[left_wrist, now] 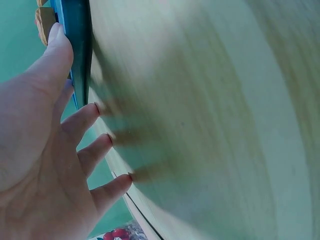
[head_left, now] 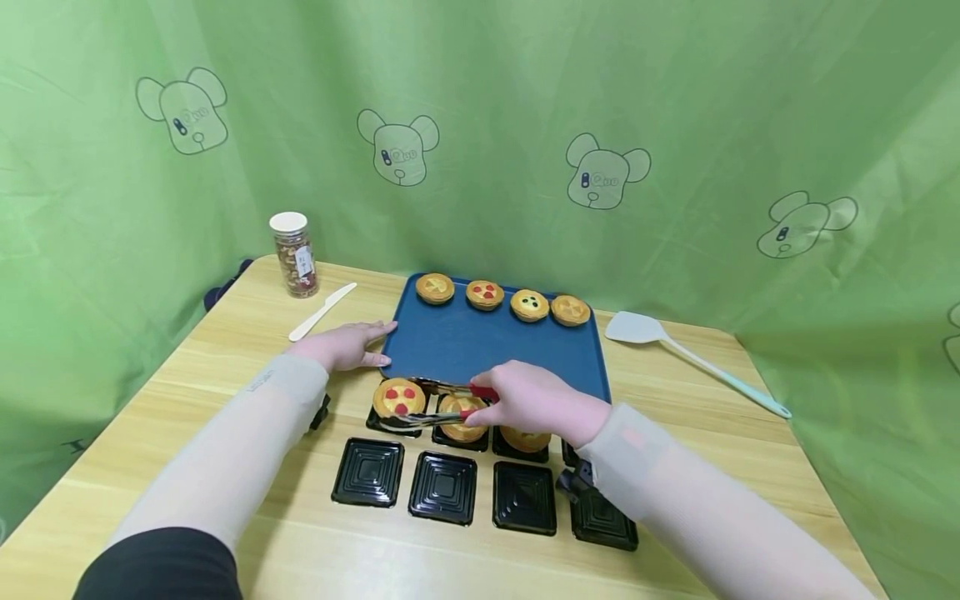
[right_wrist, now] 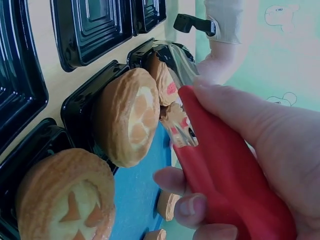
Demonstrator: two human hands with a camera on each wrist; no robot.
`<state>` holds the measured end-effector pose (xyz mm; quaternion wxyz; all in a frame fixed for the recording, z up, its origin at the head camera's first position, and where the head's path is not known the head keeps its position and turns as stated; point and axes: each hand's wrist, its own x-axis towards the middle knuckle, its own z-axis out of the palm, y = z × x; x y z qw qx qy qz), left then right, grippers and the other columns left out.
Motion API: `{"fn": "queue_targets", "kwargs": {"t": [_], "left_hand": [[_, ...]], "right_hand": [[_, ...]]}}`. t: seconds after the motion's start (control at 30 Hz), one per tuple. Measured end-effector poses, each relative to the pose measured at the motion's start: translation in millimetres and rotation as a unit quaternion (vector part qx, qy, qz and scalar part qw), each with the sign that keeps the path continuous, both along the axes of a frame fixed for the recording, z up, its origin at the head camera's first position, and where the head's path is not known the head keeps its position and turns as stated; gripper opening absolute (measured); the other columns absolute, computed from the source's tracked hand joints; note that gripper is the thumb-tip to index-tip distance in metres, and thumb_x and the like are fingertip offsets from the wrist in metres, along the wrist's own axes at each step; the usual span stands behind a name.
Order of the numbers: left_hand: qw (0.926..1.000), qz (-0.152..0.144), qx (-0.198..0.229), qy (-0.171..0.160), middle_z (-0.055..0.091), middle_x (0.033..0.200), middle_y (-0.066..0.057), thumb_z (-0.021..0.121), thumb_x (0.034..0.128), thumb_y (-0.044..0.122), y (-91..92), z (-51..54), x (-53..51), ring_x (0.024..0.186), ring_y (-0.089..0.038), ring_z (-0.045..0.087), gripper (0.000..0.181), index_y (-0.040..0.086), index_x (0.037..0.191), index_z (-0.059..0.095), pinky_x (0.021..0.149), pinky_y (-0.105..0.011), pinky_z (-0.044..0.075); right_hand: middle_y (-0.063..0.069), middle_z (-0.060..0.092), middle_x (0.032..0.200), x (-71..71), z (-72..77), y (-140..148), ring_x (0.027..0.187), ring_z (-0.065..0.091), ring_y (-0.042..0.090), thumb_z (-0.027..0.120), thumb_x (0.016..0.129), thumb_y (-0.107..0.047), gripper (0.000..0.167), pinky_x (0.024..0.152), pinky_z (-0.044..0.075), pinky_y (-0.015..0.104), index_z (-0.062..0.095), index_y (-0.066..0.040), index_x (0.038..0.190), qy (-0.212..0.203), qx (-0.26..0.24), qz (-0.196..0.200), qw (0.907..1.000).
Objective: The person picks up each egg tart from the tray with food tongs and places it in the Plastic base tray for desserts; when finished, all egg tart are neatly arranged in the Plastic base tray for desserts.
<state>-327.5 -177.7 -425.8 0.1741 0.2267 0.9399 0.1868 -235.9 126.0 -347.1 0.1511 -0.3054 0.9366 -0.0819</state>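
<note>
My right hand (head_left: 528, 400) grips a pair of tongs (right_wrist: 215, 165) with red handles and metal arms. Those arms reach left, either side of a tart with red pieces (head_left: 400, 398) at a black square tray; whether they squeeze it I cannot tell. Two more tarts sit in black trays beside it: one below the tongs (head_left: 462, 417), another (head_left: 525, 439) partly under my right hand. At the left edge of a blue tray (head_left: 487, 342), my left hand (head_left: 348, 344) lies with fingers spread and extended, thumb and fingers touching the rim.
Along the blue tray's far side several tarts (head_left: 529, 305) stand in a row. Nearer me, black square trays (head_left: 367, 472) form a front row. A white knife (head_left: 322, 312) and a lidded jar (head_left: 296, 258) lie left; a spatula (head_left: 697, 360) lies right.
</note>
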Motion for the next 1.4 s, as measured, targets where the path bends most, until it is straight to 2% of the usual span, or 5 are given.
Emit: {"fn": "queue_targets", "kwargs": {"t": [0.57,0.77,1.0,1.2,1.4], "left_hand": [[1.0,0.001,-0.008,0.004,0.015,0.161,-0.021,0.057,0.0985,0.041,-1.1,-5.2,-4.5,0.145,-0.042,0.017,0.079,0.013,0.159,0.016,0.118,-0.053,0.013],[1.0,-0.001,-0.01,0.001,0.016,0.16,-0.021,0.059,0.0982,0.039,-1.1,-1.1,-2.4,0.145,-0.042,0.017,0.079,0.013,0.159,0.017,0.118,-0.053,0.012],[1.0,0.0,-0.008,-0.003,0.016,0.16,-0.022,0.058,0.0984,0.041,-1.4,0.5,-2.6,0.145,-0.042,0.017,0.079,0.011,0.159,0.017,0.118,-0.053,0.013],[1.0,-0.001,-0.002,0.001,0.017,0.16,-0.022,0.059,0.0989,0.038,-1.3,2.8,-1.2,0.145,-0.042,0.017,0.077,0.01,0.158,0.018,0.118,-0.052,0.013],[1.0,0.0,-0.002,-0.001,0.016,0.161,-0.02,0.059,0.0988,0.038,-0.2,2.9,-0.7,0.146,-0.04,0.016,0.077,0.011,0.159,0.018,0.119,-0.051,0.012]], "right_hand": [[-0.007,0.066,0.086,-8.6,30.5,7,0.067,0.058,0.01,0.074,0.084,-0.054,0.061,0.059,0.048,0.031,0.067,-0.012,0.127,0.017,-0.042,-0.028,0.9986],[0.003,0.062,0.074,-36.5,42.5,12,0.058,0.053,0.017,0.073,0.085,-0.053,0.044,0.052,0.045,0.035,0.07,-0.013,0.103,0.033,-0.092,-0.069,0.9928],[0.009,0.069,0.108,-80.7,32.0,7,0.086,0.065,0.023,0.072,0.085,-0.056,0.069,0.074,0.055,0.04,0.063,-0.006,0.131,0.044,-0.063,-0.147,0.9862],[0.0,0.045,0.061,-112.9,19.5,-6,0.051,0.04,0.018,0.072,0.086,-0.054,0.044,0.048,0.034,0.034,0.059,-0.013,0.076,0.032,-0.046,-0.192,0.9798],[-0.002,0.035,0.057,-133.7,10.3,-16,0.049,0.033,0.016,0.072,0.085,-0.055,0.05,0.046,0.029,0.033,0.048,-0.015,0.067,0.039,-0.039,-0.207,0.9768]]}}
